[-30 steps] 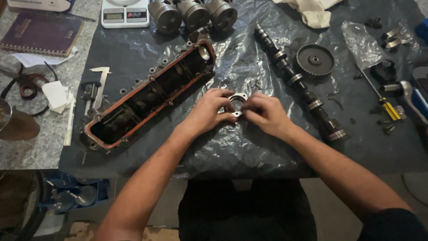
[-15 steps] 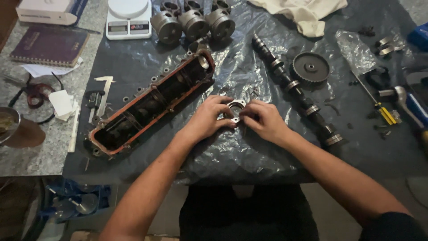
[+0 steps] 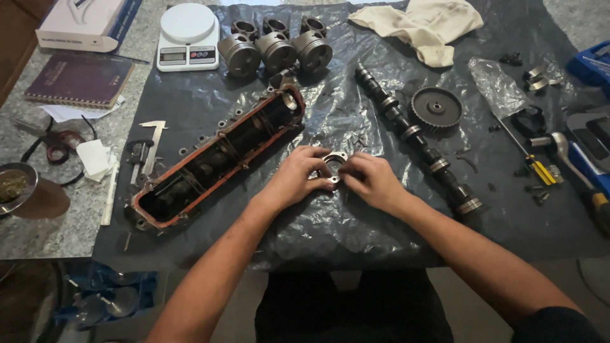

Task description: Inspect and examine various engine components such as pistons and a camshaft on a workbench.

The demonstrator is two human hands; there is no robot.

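both hands closed on a small metal ring plate (image 3: 333, 166), left hand (image 3: 297, 178), right hand (image 3: 373, 181), near the middle of the black sheet (image 3: 356, 235). looks stiff, light, perhaps oily; best pinched at its rim.

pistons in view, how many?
3, in a row at the top of the black sheet, right of the white scale: left piston, middle piston, right piston. None elsewhere in view; the long housing could hide more.
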